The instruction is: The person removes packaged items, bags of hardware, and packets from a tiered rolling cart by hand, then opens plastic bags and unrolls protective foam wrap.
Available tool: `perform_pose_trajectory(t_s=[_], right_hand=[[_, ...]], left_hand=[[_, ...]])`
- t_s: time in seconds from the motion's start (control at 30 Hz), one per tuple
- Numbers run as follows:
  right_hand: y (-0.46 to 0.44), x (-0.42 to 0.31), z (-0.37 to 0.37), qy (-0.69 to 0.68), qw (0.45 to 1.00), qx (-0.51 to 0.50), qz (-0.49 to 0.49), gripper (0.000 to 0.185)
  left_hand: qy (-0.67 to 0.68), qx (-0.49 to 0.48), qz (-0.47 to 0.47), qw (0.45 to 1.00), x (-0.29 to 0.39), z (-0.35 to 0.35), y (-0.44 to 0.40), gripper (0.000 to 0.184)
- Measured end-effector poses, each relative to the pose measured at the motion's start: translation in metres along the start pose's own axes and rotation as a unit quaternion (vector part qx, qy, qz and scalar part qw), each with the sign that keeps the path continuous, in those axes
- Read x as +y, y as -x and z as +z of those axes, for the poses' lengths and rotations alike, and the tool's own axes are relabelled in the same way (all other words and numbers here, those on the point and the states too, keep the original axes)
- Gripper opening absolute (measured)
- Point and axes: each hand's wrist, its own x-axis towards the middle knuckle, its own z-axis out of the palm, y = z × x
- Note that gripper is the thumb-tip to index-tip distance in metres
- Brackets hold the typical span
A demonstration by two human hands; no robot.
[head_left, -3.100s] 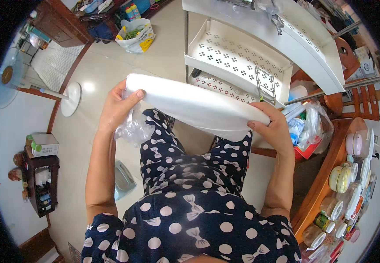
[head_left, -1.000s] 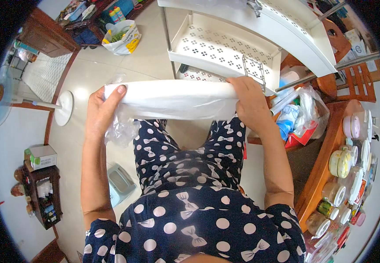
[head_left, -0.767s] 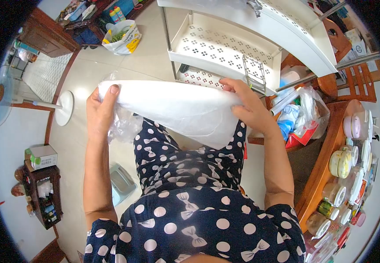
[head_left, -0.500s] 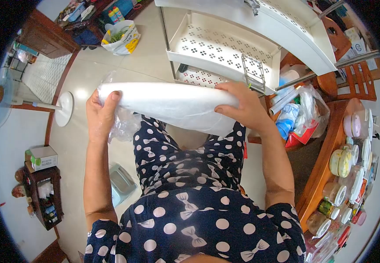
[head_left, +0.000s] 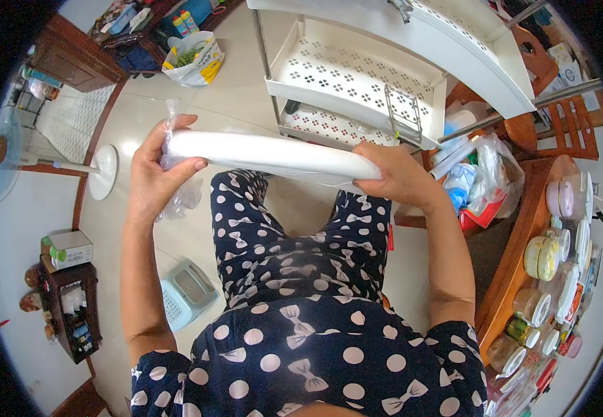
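A long white roll (head_left: 273, 151), which looks like thin plastic film or bags, is held level across my lap between both hands. My left hand (head_left: 159, 167) grips its left end, thumb below and fingers behind, with crinkled clear plastic wrap (head_left: 183, 198) hanging around that end. The right end sits in my right hand (head_left: 392, 174), whose fingers fold over the top and thumb presses underneath. Just beyond the roll stands a white tiered shelf rack (head_left: 357, 66) with clover-shaped holes.
A light blue plastic stool (head_left: 189, 295) is on the floor to the left. A fan base (head_left: 103, 172) and a white shopping bag (head_left: 193, 61) stand farther off. To the right, a wooden cabinet (head_left: 506, 278) carries several jars, near a clear bag (head_left: 489, 177) of packages.
The loose sheet that hung below the roll is now gathered in, so the roll looks narrower. My left hand has shifted slightly left with its fingers more opened around the end.
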Motion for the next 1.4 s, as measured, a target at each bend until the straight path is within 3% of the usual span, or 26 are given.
perform_pose_trajectory(t_s=[0.2, 0.33, 0.5, 0.7, 0.83, 1.07, 1.23, 1.4], right_hand=[[-0.001, 0.008, 0.004, 0.007, 1.0, -0.008, 0.015, 0.023], [-0.001, 0.002, 0.004, 0.15, 0.984, 0.096, -0.016, 0.027], [-0.011, 0.0, 0.009, 0.276, 0.931, 0.229, -0.067, 0.034], [-0.024, 0.004, 0.013, 0.306, 0.898, 0.297, -0.11, 0.029], [-0.024, 0.002, 0.013, 0.269, 0.938, 0.217, -0.033, 0.031], [-0.017, 0.006, 0.005, 0.161, 0.984, 0.067, 0.028, 0.032], [-0.01, 0.009, -0.001, 0.045, 0.997, -0.042, 0.04, 0.033], [-0.011, 0.017, 0.0, -0.031, 0.995, -0.093, 0.033, 0.035]], left_hand=[[-0.01, -0.057, -0.018, 0.998, 0.005, -0.001, -0.001, 0.037], [-0.037, -0.054, -0.023, 0.998, 0.004, 0.001, 0.0, 0.032], [-0.076, -0.056, -0.102, 0.99, 0.022, 0.007, 0.0, 0.032], [-0.021, -0.035, -0.178, 0.983, 0.027, 0.016, -0.002, 0.042], [-0.004, -0.046, -0.222, 0.974, 0.026, 0.012, -0.003, 0.042], [0.05, -0.05, -0.112, 0.991, 0.011, 0.013, 0.001, 0.03], [-0.022, -0.061, -0.054, 0.996, 0.009, 0.012, -0.001, 0.037], [0.046, -0.068, -0.072, 0.994, 0.012, 0.018, -0.001, 0.048]])
